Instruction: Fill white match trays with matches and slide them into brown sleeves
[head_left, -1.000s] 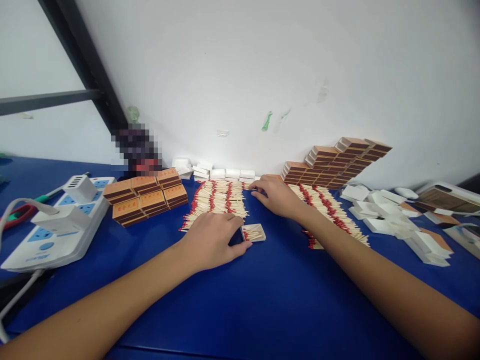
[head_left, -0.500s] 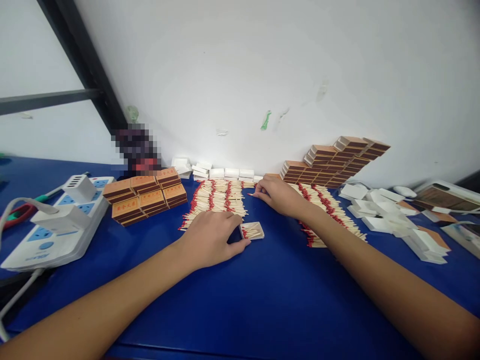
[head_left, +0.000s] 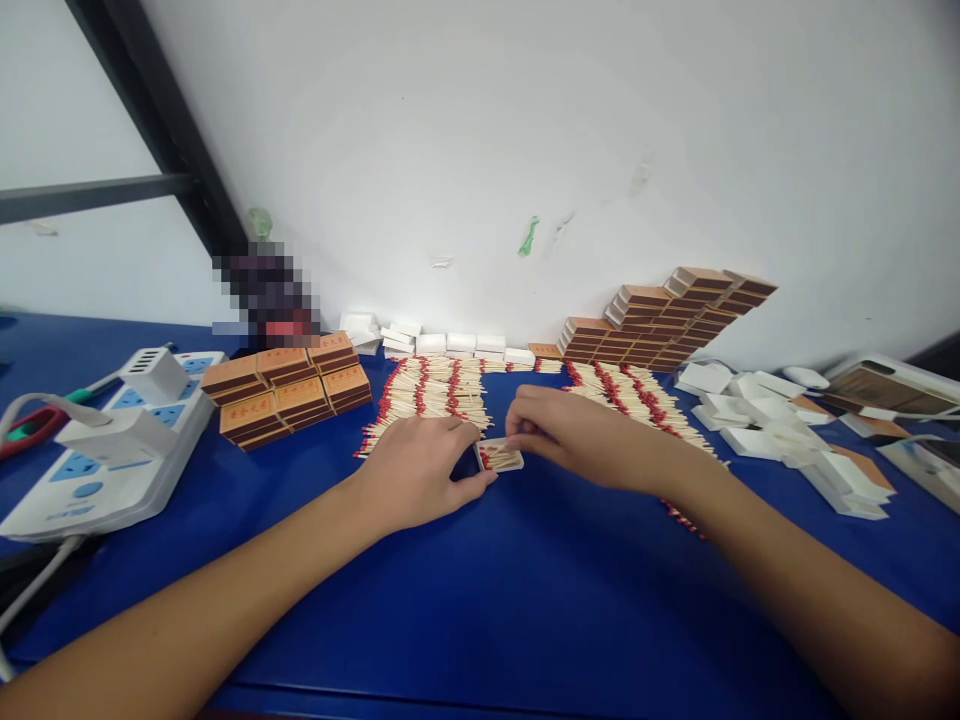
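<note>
A small white matchbox tray (head_left: 520, 462) lies on the blue table, with several red-headed matches (head_left: 498, 459) inside it. My left hand (head_left: 420, 470) grips the tray's left end between thumb and forefinger. Over the tray's right end, the fingers of my right hand (head_left: 551, 430) are pinched together at the rim; what is between the fingertips is hidden. Rows of loose matches (head_left: 439, 390) lie behind my left hand. More matches (head_left: 637, 395) are spread behind my right hand and forearm, which partly cover them.
Filled matchboxes are stacked at left (head_left: 289, 395) and against the wall at right (head_left: 660, 320). White empty trays (head_left: 772, 415) are heaped on the right, others (head_left: 446, 344) line the wall. A power strip (head_left: 161, 440) with plugged-in chargers sits at far left.
My right hand has come nearer, from the matches at the back down to the tray's right end. The left hand stays on the tray. The view has shifted slightly.
</note>
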